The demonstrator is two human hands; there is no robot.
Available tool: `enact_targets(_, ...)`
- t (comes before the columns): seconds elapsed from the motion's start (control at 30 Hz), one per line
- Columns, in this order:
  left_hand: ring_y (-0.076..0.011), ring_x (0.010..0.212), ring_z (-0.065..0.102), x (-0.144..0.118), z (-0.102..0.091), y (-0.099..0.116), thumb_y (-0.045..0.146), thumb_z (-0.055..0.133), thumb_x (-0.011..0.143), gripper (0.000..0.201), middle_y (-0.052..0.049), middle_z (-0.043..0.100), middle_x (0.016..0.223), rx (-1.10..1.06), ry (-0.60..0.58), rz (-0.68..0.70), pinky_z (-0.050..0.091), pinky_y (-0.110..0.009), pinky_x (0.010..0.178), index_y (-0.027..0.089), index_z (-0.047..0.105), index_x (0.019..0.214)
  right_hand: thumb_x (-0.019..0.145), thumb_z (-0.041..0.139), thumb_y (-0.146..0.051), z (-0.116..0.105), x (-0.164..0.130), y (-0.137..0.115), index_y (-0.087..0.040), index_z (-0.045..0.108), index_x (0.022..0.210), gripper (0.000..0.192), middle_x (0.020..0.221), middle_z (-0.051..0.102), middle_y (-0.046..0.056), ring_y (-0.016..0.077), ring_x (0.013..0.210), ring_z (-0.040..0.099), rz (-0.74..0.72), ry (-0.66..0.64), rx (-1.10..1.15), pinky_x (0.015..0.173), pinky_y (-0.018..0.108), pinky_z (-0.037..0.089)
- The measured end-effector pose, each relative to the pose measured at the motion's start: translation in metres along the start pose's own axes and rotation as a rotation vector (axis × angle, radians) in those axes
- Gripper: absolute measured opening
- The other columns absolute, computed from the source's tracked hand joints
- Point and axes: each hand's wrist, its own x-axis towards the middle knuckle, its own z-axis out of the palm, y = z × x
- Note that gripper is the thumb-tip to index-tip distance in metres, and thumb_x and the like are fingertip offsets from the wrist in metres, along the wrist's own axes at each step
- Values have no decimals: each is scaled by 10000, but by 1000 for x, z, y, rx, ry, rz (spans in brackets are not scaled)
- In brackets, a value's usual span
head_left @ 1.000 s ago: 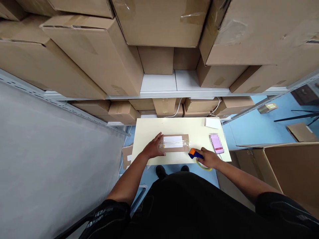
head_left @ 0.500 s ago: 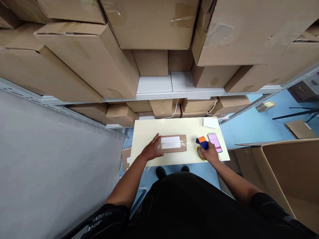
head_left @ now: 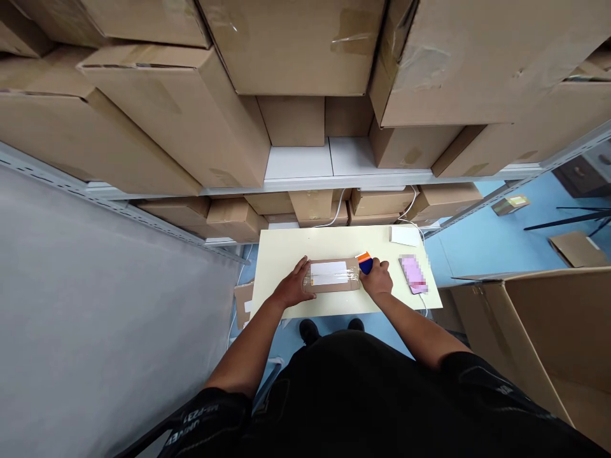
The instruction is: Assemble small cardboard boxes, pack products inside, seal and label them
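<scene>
A small cardboard box lies on the pale table, with a white label and clear tape across its top. My left hand grips its left end, fingers at the far side and thumb at the near side. At the opposite end, my right hand is closed around an orange and blue tape dispenser. The dispenser's head is against or very close to the box's right end. My fingers hide most of the tape roll.
On the table, a phone with a cable lies to the right, near a white flat box. Shelves packed with cardboard boxes rise ahead. A large open carton stands at the right, a grey wall at the left.
My right hand has moved left with the tape dispenser, from beside the phone to the right end of the box. My left hand stays on the box.
</scene>
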Motion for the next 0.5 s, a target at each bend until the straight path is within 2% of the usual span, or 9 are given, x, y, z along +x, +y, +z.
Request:
enact_targets(0.13, -331, 1515, 372, 0, 2, 0, 454, 886, 667, 1241, -111, 61, 1744, -10, 3, -6, 433, -409, 1177, 259, 157, 1653, 970, 535, -505, 7, -2, -4, -206, 445, 1316, 466, 1203, 457, 114, 258, 941, 663, 0, 54, 24, 730, 374, 534)
enact_targets(0.3, -333, 1521, 360, 0, 2, -1, 440, 886, 663, 1234, -108, 67, 1744, -14, 10, -2, 424, -417, 1185, 248, 174, 1652, 955, 583, -460, 12, -4, -7, -225, 345, 1459, 605, 1226, 443, 137, 307, 1043, 633, -26, 76, 35, 817, 432, 528)
enact_targets(0.4, -336, 1529, 344, 0, 1, -1, 433, 892, 657, 1236, -109, 68, 1744, -19, 11, 6, 418, -416, 1188, 252, 180, 1651, 929, 622, -466, 13, -3, -2, -238, 332, 1482, 665, 1235, 438, 134, 308, 1050, 633, -27, 51, 55, 823, 429, 531)
enact_targets(0.5, -345, 1534, 332, -2, 3, -2, 432, 895, 659, 1242, -109, 66, 1745, -46, 23, 12, 424, -427, 1181, 269, 171, 1654, 916, 632, -486, 13, 0, 11, -254, 380, 1451, 635, 1237, 438, 117, 290, 1028, 645, -37, 25, 87, 812, 410, 537)
